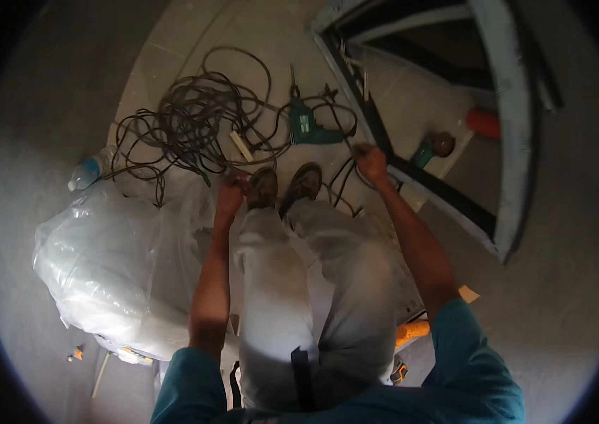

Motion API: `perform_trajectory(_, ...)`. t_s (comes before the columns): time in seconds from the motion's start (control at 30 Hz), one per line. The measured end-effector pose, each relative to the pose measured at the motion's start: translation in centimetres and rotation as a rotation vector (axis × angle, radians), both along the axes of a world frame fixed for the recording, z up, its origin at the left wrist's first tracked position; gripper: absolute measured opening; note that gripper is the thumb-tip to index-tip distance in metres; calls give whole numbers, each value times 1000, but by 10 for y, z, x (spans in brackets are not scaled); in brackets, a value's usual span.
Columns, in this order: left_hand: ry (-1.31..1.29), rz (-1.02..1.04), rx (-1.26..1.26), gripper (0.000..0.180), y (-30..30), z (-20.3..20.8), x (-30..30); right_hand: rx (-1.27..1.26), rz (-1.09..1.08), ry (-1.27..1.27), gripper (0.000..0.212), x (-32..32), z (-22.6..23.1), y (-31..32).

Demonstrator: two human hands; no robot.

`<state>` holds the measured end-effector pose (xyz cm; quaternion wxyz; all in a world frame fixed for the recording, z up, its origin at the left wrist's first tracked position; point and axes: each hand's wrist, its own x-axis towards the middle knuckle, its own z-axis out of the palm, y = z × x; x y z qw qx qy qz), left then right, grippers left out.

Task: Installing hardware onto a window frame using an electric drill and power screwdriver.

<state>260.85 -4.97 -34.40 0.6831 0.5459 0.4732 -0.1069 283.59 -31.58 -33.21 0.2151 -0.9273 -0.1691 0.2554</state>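
Note:
My left hand (230, 196) is closed in front of my left shoe, its fingertips drawn together; whatever they hold, if anything, is too dark to make out. My right hand (371, 164) is closed beside the lower corner of a grey metal frame (515, 120), where dark cord loops (342, 177) pass close by. What sits inside its fingers is hidden. Between and beyond the hands lies a green power drill (310, 129) with a long bit, on its side. A large tangle of dark cable (186, 116) spreads on the floor to its left.
A pale strip-shaped piece (241, 146) lies on the cable. At left are a plastic bottle (87, 173) and a bulky plastic-wrapped bundle (115, 261). Through the frame show a green tool (423, 154) and a red cylinder (483, 122). An orange roll (412, 332) lies by my right leg.

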Motion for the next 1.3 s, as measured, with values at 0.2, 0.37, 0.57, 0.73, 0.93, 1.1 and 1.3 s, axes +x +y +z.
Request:
perform_trajectory(0.2, 174, -180, 105, 38, 33, -94, 59, 91, -65, -69, 26, 24, -130, 58)
perform_trajectory(0.37, 1, -360, 294, 50, 38, -146, 174, 90, -64, -57, 24, 78, -171, 89)
perform_trajectory(0.57, -6, -698, 649, 62, 42, -206, 219, -322, 143, -18, 45, 78, -184, 126)
perform_trajectory(0.73, -23, -742, 440, 55, 32, -204, 234, -121, 91, -80, 29, 67, -200, 94)
perform_trajectory(0.93, -499, -487, -247, 49, 28, -212, 210, 301, -11, -251, 16, 56, -210, 74)
perform_trajectory(1.1, -445, -410, -430, 46, 36, -202, 200, 408, 65, -403, 14, 54, -170, 89)
perform_trajectory(1.3, -432, -443, -302, 36, 28, -211, 190, 404, 21, -25, 20, 39, -178, 113)
